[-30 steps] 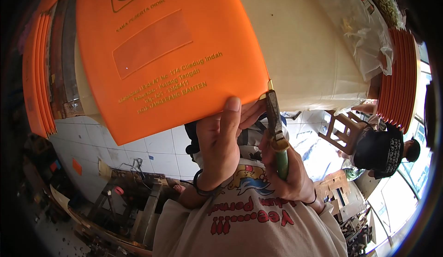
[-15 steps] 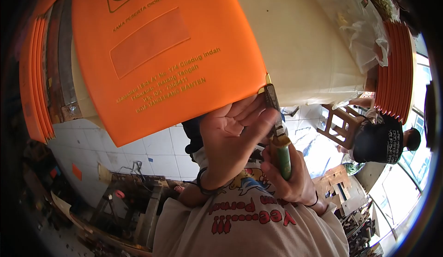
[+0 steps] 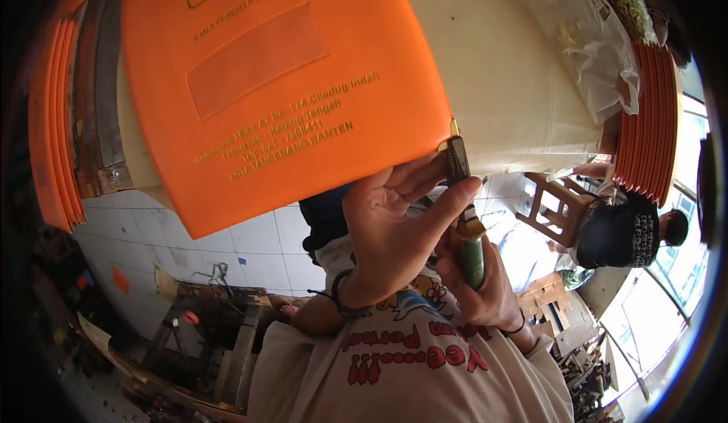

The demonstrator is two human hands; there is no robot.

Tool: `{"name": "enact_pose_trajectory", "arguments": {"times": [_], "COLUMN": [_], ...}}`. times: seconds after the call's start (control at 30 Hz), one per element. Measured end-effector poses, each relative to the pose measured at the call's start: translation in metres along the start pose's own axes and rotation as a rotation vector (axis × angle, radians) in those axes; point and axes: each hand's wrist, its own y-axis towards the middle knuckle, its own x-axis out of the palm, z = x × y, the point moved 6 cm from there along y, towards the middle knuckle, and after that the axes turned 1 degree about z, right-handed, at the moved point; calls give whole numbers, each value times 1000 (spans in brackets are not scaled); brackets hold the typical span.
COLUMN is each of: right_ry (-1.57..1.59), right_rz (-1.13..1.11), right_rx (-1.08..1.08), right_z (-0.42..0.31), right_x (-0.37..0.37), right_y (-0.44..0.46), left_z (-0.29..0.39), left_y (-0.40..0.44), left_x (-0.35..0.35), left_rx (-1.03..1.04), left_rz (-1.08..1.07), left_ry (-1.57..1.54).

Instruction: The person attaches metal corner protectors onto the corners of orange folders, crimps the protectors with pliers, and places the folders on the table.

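A bright orange cover (image 3: 250, 142) with gold lettering lies across the table, one corner over its near edge. A small gold metal corner piece (image 3: 454, 128) sits at that corner. My right hand (image 3: 485, 286) is closed around the green handle of a tool (image 3: 472, 260). Its dark metal end points up to the gold piece; I cannot tell the tool's exact kind. My left hand (image 3: 398, 218) is palm up by the cover's near edge, its thumb and fingers closed about the dark metal end. Part of its fingers is hidden.
Stacks of orange covers stand at the left (image 3: 53, 135) and right (image 3: 648, 127). A clear plastic bag (image 3: 588, 36) lies on the pale tabletop (image 3: 500, 81). Beyond it, a person in black (image 3: 618, 229) is by a wooden stool (image 3: 557, 209). White tiles (image 3: 250, 245) cover the floor.
Both hands, the tool and the cover's near corner have shifted slightly right in view. My left thumb has moved along with the tool's metal end. The grip looks the same.
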Motion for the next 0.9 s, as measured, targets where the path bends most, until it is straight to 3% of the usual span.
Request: {"name": "enact_pose_trajectory", "arguments": {"times": [0.07,0.2,0.37,0.53,0.77,0.9], "right_ry": [42,315,45,96,-25,-105], "right_rz": [-61,71,-99,-134,-77,-26], "right_rx": [55,48,-29,1,-4,-192], "right_z": [1,7,0,-8,-13,-11], "right_x": [-3,1,1,3,2,3], "right_y": [-1,-9,-7,-10,-8,-4], "left_z": [-1,-2,-2,-2,-2,-2], "left_y": [0,0,-1,-2,1,1], "left_x": [-1,-1,-1,-3,-6,-6], "left_rx": [-7,31,21,2,20,-2], "left_rz": [-3,-20,-20,-46,-58,-37], "left_ry": [2,-38,-59,-61,-61,-70]}}
